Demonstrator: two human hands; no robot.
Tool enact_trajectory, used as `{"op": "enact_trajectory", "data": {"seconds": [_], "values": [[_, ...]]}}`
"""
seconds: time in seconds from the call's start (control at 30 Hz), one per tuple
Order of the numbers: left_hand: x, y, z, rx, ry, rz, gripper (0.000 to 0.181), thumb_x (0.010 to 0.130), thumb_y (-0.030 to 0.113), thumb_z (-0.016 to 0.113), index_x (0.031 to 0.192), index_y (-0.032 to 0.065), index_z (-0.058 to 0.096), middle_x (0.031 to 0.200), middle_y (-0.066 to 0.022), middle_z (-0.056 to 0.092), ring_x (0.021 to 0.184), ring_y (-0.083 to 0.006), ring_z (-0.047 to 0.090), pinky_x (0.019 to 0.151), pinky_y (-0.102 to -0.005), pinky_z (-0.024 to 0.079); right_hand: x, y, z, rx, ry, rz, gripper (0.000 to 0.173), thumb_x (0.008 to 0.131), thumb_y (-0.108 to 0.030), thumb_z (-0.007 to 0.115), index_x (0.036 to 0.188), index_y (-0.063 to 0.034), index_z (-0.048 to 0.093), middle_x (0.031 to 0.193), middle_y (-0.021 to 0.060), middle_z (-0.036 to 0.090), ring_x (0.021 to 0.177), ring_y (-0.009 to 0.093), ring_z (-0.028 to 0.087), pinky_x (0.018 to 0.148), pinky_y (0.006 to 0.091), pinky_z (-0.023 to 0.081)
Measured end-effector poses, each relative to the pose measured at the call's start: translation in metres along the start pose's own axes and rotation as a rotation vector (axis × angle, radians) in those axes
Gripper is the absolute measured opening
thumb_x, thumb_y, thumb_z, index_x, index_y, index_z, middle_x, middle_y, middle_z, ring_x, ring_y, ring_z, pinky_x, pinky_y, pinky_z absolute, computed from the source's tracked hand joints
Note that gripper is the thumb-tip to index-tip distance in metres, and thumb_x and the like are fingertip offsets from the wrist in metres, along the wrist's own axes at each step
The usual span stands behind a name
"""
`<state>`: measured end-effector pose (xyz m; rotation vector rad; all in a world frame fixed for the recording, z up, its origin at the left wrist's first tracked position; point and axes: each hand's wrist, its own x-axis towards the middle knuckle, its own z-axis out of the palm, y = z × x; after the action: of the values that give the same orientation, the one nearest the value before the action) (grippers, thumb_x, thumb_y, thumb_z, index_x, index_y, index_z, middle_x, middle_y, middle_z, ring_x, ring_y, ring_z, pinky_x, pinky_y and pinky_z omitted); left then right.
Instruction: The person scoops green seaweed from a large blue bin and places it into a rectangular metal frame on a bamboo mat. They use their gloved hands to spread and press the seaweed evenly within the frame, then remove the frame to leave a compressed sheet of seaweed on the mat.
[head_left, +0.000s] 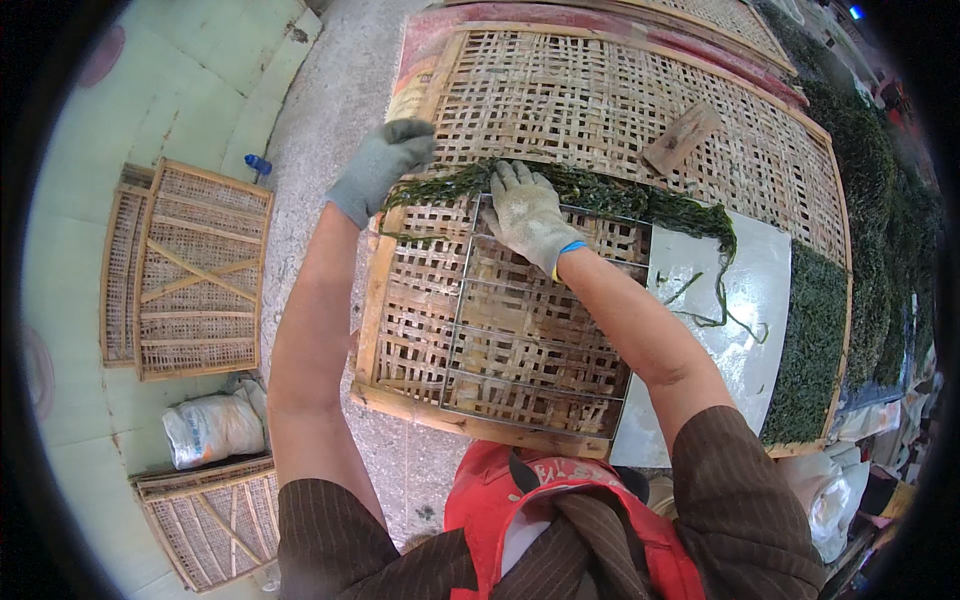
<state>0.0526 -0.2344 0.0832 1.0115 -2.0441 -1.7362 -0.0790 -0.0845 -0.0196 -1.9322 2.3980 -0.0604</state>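
Note:
A long bundle of wet dark green seaweed (600, 191) stretches across a woven bamboo tray (420, 315) with a wooden rim. My right hand (525, 217), in a pale work glove, lies flat with its fingertips on the seaweed. Near the bundle's left end is my left hand (390, 165), gloved in grey with curled fingers; whether strands are inside it is hidden. Below the bundle, a thin metal wire grid frame (540, 337) rests on the weave. A wet white board (739, 330) lies right of the grid, with loose strands on it. A layer of spread seaweed (806, 352) covers the tray's right side.
A wooden block (682, 139) sits on the upper weave. Large seaweed heaps (870, 247) stand beyond the tray's right edge. More bamboo trays (202, 270) lean at the left wall, near a white sack (214, 427) and a blue-capped bottle (258, 164). A red bordered cloth (420, 52) shows behind.

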Motion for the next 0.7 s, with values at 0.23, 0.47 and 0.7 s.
{"op": "enact_trajectory", "data": {"seconds": [0.23, 0.47, 0.7], "values": [[0.03, -0.019, 0.06, -0.534, -0.146, -0.135, 0.024, 0.09, 0.017, 0.056, 0.108, 0.0009, 0.057, 0.09, -0.0089, 0.063, 0.074, -0.0167, 0.061, 0.068, -0.027, 0.053, -0.024, 0.016, -0.024, 0.362, 0.172, 0.169, 0.051, 0.084, -0.03, 0.055, 0.127, -0.0045, 0.048, 0.134, 0.0134, 0.044, 0.128, 0.033, 0.037, 0.104, 0.0438, 0.033], [0.037, 0.002, 0.078, -0.135, -0.149, -0.362, 0.052, 0.091, 0.039, 0.05, 0.131, 0.0074, 0.043, 0.116, -0.0116, 0.051, 0.102, -0.0228, 0.051, 0.085, -0.0377, 0.048, -0.004, 0.005, -0.002, 0.101, 0.053, 0.065, 0.064, 0.09, -0.046, 0.041, 0.135, -0.0011, 0.039, 0.146, 0.0152, 0.03, 0.135, 0.034, 0.026, 0.109, 0.0416, 0.023], [0.038, 0.074, 0.017, 0.14, -0.272, 0.01, 0.054, 0.087, 0.037, 0.057, 0.13, 0.0059, 0.045, 0.119, -0.0103, 0.053, 0.1, -0.0195, 0.058, 0.084, -0.0309, 0.051, 0.003, -0.011, -0.013, 0.045, -0.102, 0.035, 0.06, 0.091, -0.044, 0.041, 0.133, -0.0011, 0.042, 0.144, 0.0158, 0.034, 0.134, 0.033, 0.029, 0.107, 0.0418, 0.027]]}}
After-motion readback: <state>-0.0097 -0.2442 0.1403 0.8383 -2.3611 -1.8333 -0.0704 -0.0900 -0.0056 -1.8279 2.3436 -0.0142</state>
